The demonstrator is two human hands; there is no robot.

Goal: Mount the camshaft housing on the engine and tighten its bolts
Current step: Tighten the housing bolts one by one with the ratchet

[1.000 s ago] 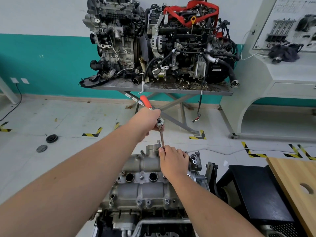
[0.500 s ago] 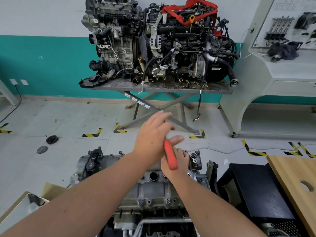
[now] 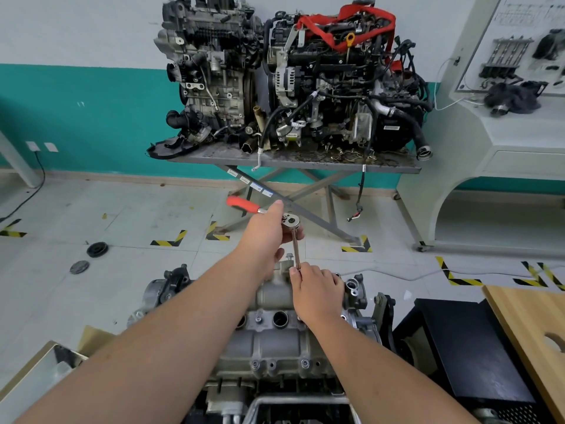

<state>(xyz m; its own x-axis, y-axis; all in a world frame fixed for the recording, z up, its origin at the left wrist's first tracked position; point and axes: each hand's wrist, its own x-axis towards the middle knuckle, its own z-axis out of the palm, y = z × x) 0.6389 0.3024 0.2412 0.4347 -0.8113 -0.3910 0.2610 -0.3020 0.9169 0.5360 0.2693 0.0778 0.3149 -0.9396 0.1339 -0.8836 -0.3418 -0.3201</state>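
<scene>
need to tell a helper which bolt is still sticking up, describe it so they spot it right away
Find the grey camshaft housing on the engine in the foreground, then go to its far end, just below the left hand holding the red-handled ratchet. The raised bolt stands there, just left of the ratchet's extension bar. Unlike the near-edge bolts, its flanged head stands proud of the housing.

Both arms are bare and reach forward from the lower edge of the view, coming close together near the middle. The left arm enters from the lower left and rises across; the left hand (image 3: 269,231) is raised higher, its fingers (image 3: 276,206) curled around the ratchet wrench (image 3: 291,222) near the wrench head, with the wrist nearly straight. The right arm enters from the lower right; the right hand (image 3: 318,289) is lower, back of the hand upward, its fingers pinching the lower end of the extension bar (image 3: 295,249).
</scene>
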